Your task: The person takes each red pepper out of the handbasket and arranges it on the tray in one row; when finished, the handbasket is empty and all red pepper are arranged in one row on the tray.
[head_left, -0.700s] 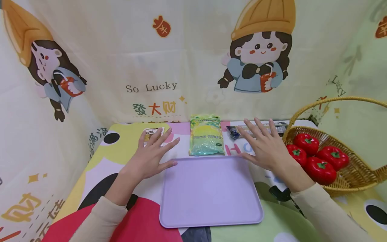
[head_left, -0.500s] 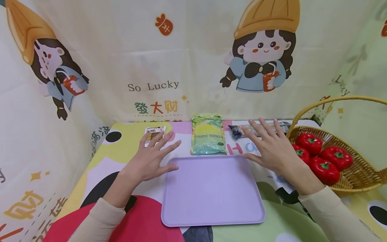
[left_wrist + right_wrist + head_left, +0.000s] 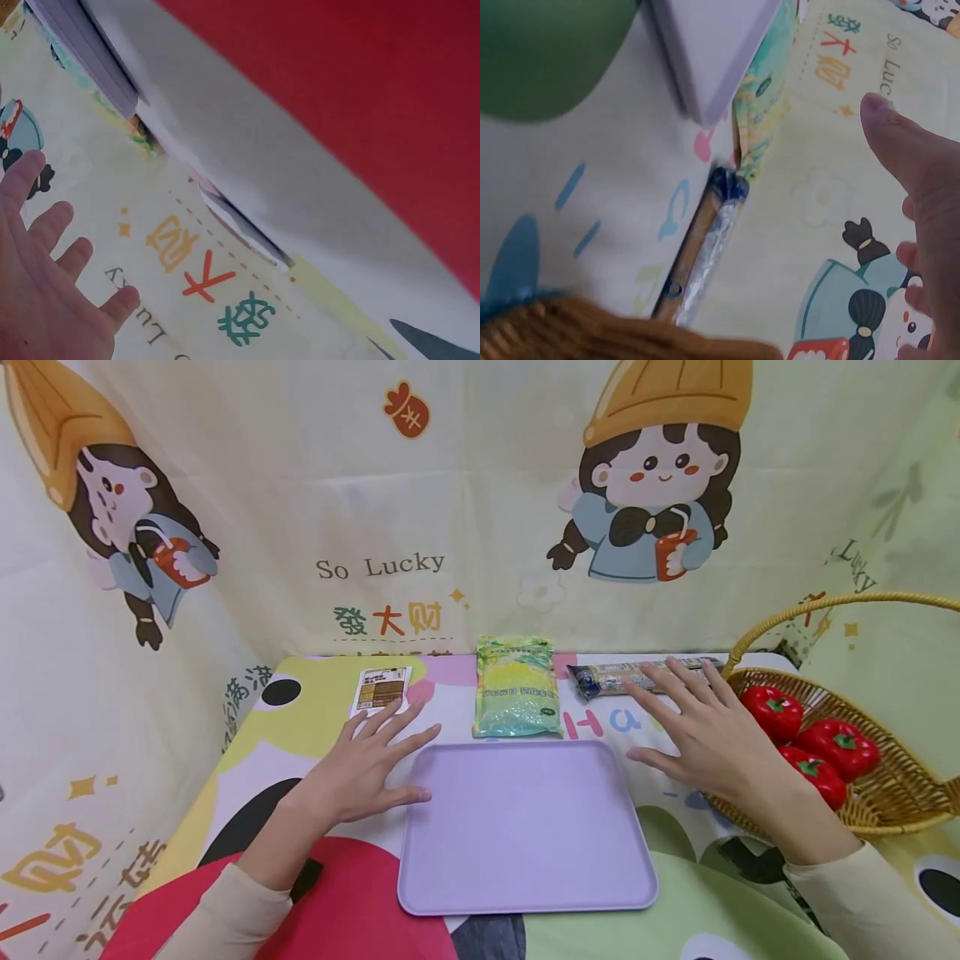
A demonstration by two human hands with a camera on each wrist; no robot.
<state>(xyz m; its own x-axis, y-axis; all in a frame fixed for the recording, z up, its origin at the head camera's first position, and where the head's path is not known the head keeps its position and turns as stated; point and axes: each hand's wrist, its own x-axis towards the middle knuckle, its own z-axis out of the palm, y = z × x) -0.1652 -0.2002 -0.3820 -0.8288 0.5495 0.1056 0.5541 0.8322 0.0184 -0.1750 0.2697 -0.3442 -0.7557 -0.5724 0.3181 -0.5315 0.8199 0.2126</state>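
Bare and spread, the right hand (image 3: 708,735) holds nothing; its fingertips hover over or perhaps touch the long snack bar (image 3: 622,678), I cannot tell which. The left hand (image 3: 360,764) is also flat and released, resting beside the left edge of the lilac tray (image 3: 525,827), with a small brown sachet (image 3: 381,687) just beyond its fingers.

The bar lies at the far side of the table, between the green pouch (image 3: 516,689) and the wicker basket (image 3: 892,793) of red peppers (image 3: 772,710). Its long axis runs left to right, the crimped blue end (image 3: 727,186) pointing to the pouch. I judge it light, with slippery foil and probably a brittle content, so a gentle pinch across the middle seems best.
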